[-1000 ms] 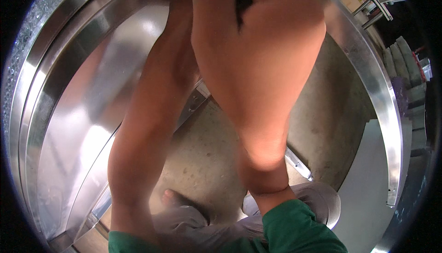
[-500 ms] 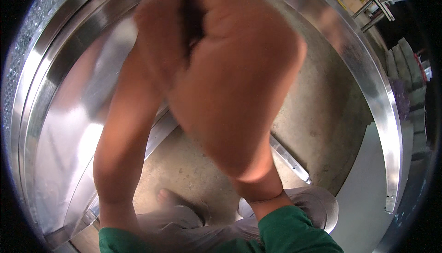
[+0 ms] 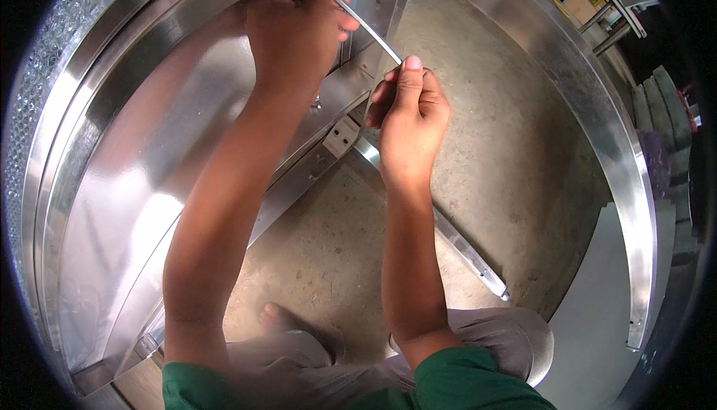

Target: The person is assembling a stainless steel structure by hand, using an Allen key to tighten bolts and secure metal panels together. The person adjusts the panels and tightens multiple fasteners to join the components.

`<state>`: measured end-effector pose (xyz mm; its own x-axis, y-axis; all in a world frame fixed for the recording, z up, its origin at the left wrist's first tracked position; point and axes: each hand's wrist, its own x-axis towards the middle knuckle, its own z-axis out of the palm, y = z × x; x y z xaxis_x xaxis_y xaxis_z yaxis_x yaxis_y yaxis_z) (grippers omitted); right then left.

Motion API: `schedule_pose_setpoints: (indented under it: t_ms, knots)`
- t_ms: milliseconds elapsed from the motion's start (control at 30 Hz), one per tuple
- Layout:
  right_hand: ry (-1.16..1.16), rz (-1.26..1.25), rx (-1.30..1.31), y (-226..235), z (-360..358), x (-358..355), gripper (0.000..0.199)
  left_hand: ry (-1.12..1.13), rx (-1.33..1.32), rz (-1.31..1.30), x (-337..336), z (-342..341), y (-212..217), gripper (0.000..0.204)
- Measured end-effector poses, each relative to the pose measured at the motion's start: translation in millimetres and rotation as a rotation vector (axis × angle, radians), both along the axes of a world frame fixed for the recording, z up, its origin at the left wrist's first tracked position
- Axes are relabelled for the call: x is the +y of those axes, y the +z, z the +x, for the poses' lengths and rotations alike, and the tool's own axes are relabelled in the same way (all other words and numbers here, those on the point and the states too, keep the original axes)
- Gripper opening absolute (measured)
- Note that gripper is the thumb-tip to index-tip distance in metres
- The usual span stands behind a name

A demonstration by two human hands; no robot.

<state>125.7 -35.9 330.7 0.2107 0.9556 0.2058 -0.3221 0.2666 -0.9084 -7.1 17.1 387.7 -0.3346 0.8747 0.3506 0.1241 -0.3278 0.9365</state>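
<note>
A thin, straight, light-coloured rod (image 3: 367,25) slants between my two hands at the top middle. Its lower end is pinched between thumb and fingers of my right hand (image 3: 414,115). My left hand (image 3: 295,25) closes around the upper end, beside the inner side of a curved metal rim (image 3: 175,18); some of its fingertips show past the rod. The rod's far tip is hidden in that hand. Under the hands lies a metal frame bar (image 3: 299,182) with a pale block with two holes (image 3: 343,135) attached.
A shiny metal panel (image 3: 123,178) fills the left side, with bubble wrap (image 3: 45,81) outside the rim. A metal leg (image 3: 470,257) lies over the concrete floor (image 3: 508,134). A curved metal strip (image 3: 624,186) arcs along the right, near a grey sheet (image 3: 590,298). Shelving stands far right.
My right hand, large and blurred close to the camera before, has moved down and away, and the rod now shows in its pinch. My left hand is now visible at the rim.
</note>
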Motion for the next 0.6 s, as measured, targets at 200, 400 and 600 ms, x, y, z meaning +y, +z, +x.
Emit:
schedule_pose_setpoints:
  t_ms: [200,400,600]
  knots:
    - [0.002,-0.004,0.002,-3,0,7,0.04,0.097,-0.019,0.107,1,17,-4,0.032]
    - [0.009,-0.039,-0.062,-7,3,14,0.04,0.138,0.0,0.167,2,22,-5,0.031]
    - [0.022,-0.102,-0.06,-4,4,22,0.038,0.168,-0.031,0.166,7,30,-10,0.034]
